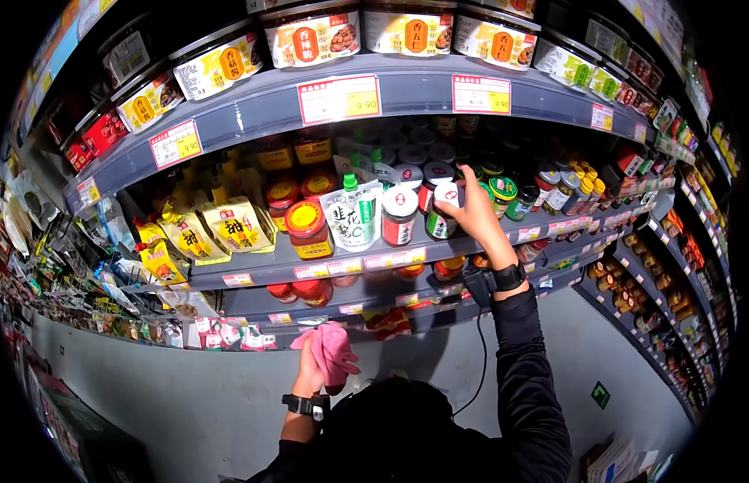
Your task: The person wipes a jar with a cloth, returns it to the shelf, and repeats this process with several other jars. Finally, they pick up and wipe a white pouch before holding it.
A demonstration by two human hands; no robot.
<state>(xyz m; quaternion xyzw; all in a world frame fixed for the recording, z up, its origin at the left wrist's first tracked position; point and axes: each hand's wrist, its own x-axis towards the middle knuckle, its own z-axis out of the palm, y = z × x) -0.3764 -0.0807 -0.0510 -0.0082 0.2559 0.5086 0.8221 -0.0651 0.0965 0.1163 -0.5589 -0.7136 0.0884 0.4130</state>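
Observation:
My right hand (480, 216) reaches to the middle shelf, its fingers curled round a white-lidded glass jar (441, 219) with a green and dark label. Another white-lidded jar (399, 216) with a red label stands just left of it. Further left is a white spout pouch (352, 216) with a green cap. Low in front of the shelves, my left hand (310, 372) is closed on a bunched pink cloth (334, 352). Something dark shows under the cloth, and I cannot make out what it is.
An upper shelf edge (270, 109) with price tags overhangs the jars. Yellow pouches (237, 229) and a red-lidded jar (307, 229) stand on the left, green-lidded jars (503, 191) on the right. A lower shelf holds more jars (312, 291). A cable (484, 346) hangs from my right wrist.

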